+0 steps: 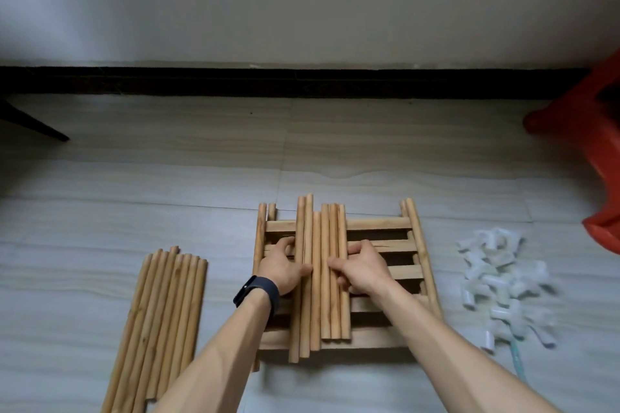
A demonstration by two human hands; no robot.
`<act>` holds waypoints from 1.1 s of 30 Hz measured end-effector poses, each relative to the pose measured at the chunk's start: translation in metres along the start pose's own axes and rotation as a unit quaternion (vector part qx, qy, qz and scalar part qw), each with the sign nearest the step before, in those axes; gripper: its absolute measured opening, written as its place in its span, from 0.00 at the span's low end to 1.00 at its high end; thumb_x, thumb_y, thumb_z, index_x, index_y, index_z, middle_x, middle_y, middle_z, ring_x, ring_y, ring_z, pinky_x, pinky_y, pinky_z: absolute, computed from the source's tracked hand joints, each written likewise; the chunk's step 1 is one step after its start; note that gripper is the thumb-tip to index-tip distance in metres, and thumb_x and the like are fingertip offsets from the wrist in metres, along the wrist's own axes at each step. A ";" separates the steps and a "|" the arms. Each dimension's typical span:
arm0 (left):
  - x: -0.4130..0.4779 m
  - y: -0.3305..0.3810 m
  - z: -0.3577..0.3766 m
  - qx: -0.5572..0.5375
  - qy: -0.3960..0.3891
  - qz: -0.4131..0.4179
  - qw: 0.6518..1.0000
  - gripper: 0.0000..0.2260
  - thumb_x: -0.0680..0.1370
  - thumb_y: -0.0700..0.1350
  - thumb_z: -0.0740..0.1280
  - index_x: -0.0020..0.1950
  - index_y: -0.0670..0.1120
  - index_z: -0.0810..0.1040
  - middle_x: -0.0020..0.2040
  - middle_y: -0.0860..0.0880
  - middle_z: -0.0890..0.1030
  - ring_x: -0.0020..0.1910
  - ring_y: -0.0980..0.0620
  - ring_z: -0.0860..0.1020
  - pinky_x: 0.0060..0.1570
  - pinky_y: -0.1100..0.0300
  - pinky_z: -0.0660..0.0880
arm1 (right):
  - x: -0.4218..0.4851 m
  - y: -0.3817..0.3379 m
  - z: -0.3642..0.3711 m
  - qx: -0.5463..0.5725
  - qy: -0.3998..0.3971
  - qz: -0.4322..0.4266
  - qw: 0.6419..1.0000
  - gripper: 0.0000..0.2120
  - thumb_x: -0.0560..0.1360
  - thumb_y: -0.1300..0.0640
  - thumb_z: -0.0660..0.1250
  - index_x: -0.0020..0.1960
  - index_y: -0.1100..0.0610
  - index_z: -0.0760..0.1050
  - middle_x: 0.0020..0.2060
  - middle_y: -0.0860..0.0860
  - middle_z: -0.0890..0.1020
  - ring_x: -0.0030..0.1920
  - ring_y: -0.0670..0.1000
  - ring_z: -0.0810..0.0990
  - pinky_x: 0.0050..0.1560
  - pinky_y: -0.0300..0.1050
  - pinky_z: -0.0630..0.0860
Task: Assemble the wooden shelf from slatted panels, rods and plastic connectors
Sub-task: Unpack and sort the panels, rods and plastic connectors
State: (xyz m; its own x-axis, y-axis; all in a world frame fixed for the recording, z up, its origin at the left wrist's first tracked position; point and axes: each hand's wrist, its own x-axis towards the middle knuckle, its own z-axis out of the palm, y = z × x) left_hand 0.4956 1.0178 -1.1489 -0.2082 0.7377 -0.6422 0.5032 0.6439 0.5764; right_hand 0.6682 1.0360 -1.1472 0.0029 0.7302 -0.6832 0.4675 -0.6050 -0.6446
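Left hand [283, 268]: is gripping the left side of the rod bundle [317, 238], fingers curling round its edge and thumb pressing on a rod; a dark wristband [258, 292] is sitting on the wrist.
Right hand [364, 266]: is gripping the bundle's right side, fingers curling round the outer rod, thumb lying on top.
Rod bundle: is lying across the slats of the panels [379, 225], rods side by side, ends uneven, pointing away from the person.
Panels: are lying flat on the floor [167, 178] straight ahead of the person; how many are stacked, I cannot tell.
Spare rods [164, 312]: are lying in a flat row on the floor, left of the panels and apart from them.
Connectors [503, 275]: are sitting in a loose white heap on the floor, right of the panels, not touching them.
Surroundings: a red stool [587, 117] is standing at the right edge; a black skirting board [302, 82] is running along the wall.
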 end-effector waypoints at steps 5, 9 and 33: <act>0.010 -0.004 0.000 -0.038 0.011 -0.010 0.999 0.27 0.71 0.45 0.77 0.66 0.59 0.71 0.63 0.49 0.79 0.56 0.48 0.81 0.59 0.47 0.79 | 0.005 0.003 0.008 -0.002 0.006 -0.009 1.000 0.20 0.74 0.50 0.75 0.57 0.50 0.67 0.48 0.48 0.82 0.38 0.46 0.85 0.39 0.42 0.83; 0.009 0.000 -0.001 -0.045 0.024 -0.002 0.999 0.24 0.71 0.44 0.76 0.63 0.59 0.72 0.58 0.51 0.82 0.51 0.50 0.82 0.56 0.48 0.81 | 0.008 0.004 0.012 -0.009 0.015 -0.004 1.000 0.22 0.72 0.49 0.76 0.57 0.48 0.67 0.49 0.47 0.80 0.48 0.48 0.83 0.53 0.52 0.82; -0.059 -0.168 -0.223 -0.082 0.150 -0.135 0.976 0.24 0.75 0.36 0.74 0.68 0.52 0.74 0.42 0.40 0.85 0.34 0.46 0.82 0.34 0.56 0.79 | -0.084 -0.072 0.053 0.104 -0.086 -0.096 0.986 0.13 0.77 0.51 0.70 0.59 0.53 0.76 0.46 0.50 0.86 0.47 0.49 0.84 0.46 0.46 0.78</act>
State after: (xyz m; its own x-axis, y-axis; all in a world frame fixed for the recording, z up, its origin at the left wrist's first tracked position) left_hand 0.2360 0.9120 -1.0950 -0.5632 0.5475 -0.6189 0.2603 0.8284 0.4959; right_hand 0.5874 1.0017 -1.0615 -0.2270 0.7842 -0.5775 0.2527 -0.5253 -0.8125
